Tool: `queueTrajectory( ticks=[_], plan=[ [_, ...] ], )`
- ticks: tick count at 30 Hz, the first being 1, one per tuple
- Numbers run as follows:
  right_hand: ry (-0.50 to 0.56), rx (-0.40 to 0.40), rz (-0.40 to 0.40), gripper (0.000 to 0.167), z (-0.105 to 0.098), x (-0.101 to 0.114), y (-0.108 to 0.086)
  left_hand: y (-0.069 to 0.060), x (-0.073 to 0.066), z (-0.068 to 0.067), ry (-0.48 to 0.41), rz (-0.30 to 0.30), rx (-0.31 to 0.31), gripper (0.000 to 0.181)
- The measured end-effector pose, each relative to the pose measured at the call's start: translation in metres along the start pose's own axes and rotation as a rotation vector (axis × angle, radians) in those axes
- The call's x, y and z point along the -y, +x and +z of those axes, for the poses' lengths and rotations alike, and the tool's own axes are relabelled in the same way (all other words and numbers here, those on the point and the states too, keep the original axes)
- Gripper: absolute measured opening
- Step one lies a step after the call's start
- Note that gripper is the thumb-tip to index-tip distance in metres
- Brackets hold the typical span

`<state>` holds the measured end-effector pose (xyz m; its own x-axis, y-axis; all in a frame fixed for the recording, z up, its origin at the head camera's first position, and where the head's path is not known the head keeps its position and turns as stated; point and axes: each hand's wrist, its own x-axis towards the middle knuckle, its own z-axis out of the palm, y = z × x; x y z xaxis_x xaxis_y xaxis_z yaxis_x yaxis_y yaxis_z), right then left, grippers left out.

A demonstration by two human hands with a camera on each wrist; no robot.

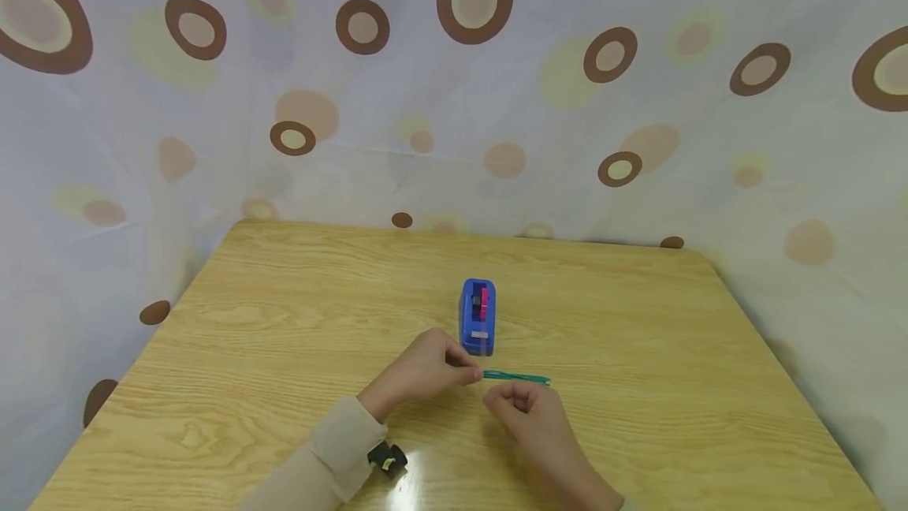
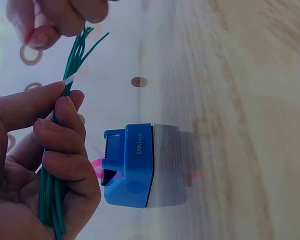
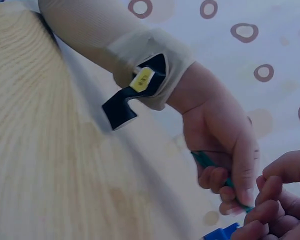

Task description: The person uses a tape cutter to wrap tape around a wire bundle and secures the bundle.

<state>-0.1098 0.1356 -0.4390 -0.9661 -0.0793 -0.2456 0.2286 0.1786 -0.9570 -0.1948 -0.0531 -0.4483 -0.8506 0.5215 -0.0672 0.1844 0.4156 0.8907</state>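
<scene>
My left hand (image 1: 434,365) grips a bundle of thin green wires (image 2: 75,60), its fingers curled round the strands. A small whitish strip, like tape (image 2: 70,78), lies across the bundle beside the left fingertip. In the head view the wires stick out to the right of that hand. The right hand (image 1: 528,420) is close by, just below their free end, with its fingers curled and nothing visible in them. In the left wrist view it appears at the top, beside the loose ends. A blue tape dispenser (image 1: 478,322) with a pink roll stands just beyond the left hand.
A wood-grain table (image 1: 284,322) lies under both hands. Behind it hangs a pale curtain (image 1: 426,101) with brown and beige ovals. A black strap with a yellow label (image 3: 142,80) sits at the left sleeve cuff.
</scene>
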Motion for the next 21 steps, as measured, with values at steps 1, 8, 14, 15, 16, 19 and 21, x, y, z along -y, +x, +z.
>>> queueTrajectory(
  ticks=[1,8,14,15,16,19,21],
  plan=[
    [0.0,0.007,-0.01,0.026,-0.001,0.003,0.0,0.0,0.0,0.0,0.003,0.004,0.0,0.009],
    [0.023,0.011,-0.081,0.023,-0.009,0.024,0.004,0.0,0.0,0.0,0.015,0.017,-0.007,0.01],
    [0.072,0.016,-0.136,0.022,-0.017,0.038,0.012,0.0,-0.003,-0.001,0.014,0.008,-0.009,0.011],
    [0.077,0.015,-0.144,0.022,-0.018,0.041,0.013,0.0,-0.004,-0.001,0.014,0.007,-0.008,0.011],
    [0.085,0.014,-0.15,0.021,-0.019,0.042,0.015,0.0,-0.004,-0.001,0.013,0.005,-0.008,0.011],
    [0.077,0.015,-0.17,0.023,-0.022,0.047,0.021,-0.001,-0.005,-0.002,0.012,0.005,-0.004,0.011],
    [0.07,0.013,-0.18,0.024,-0.024,0.05,0.025,-0.001,-0.005,-0.002,0.012,0.011,-0.002,0.011]
  ],
)
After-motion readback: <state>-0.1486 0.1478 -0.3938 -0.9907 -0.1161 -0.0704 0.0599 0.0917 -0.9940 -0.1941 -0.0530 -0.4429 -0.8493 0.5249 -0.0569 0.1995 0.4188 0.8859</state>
